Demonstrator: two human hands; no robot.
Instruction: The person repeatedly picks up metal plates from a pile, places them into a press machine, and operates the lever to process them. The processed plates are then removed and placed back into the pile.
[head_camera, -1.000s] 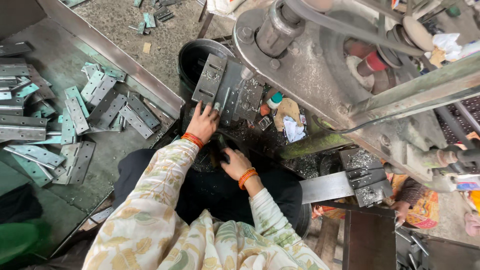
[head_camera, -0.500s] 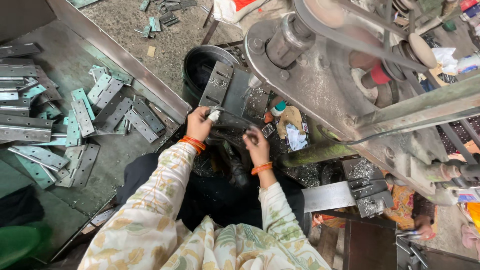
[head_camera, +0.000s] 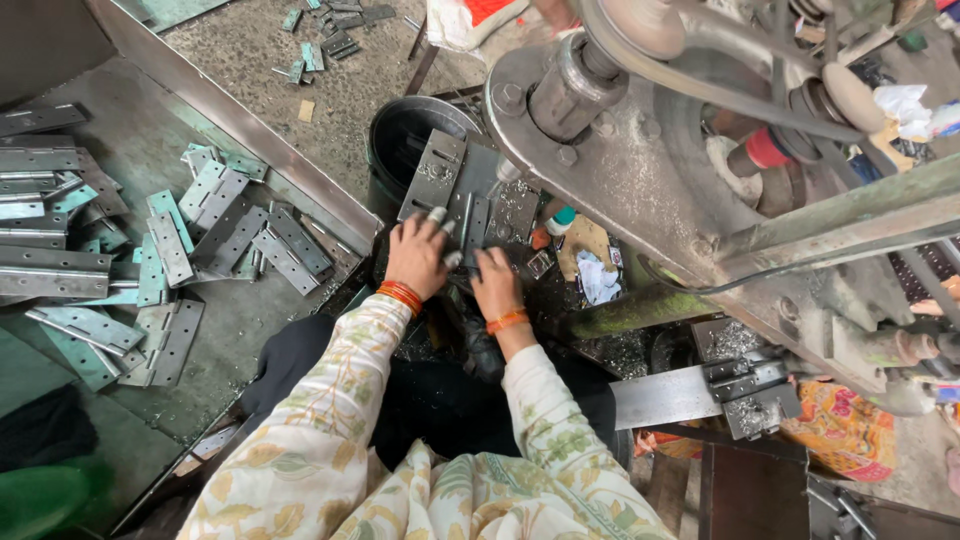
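the big grey press machine (head_camera: 640, 190) fills the upper right, its belt wheel up top and its heavy frame slanting down to the right. left of it the metal work tray (head_camera: 130, 150) carries a loose heap of flat hinges (head_camera: 170, 260), some bare steel, some greenish. a dark round bucket (head_camera: 400, 140) stands between tray and machine. both arms in floral sleeves reach forward side by side from the bottom of the view, wrists banded in orange. the hinge plate (head_camera: 440, 175) lies open on the machine bed, just ahead of the fingers. the left hand (head_camera: 415, 255) lies palm down, taped fingers spread and pressing on the plate's near end, not curled round it. the right hand (head_camera: 495, 280) sits just beside it, fingers bent onto the dark bed; whether it grips anything i cannot tell.
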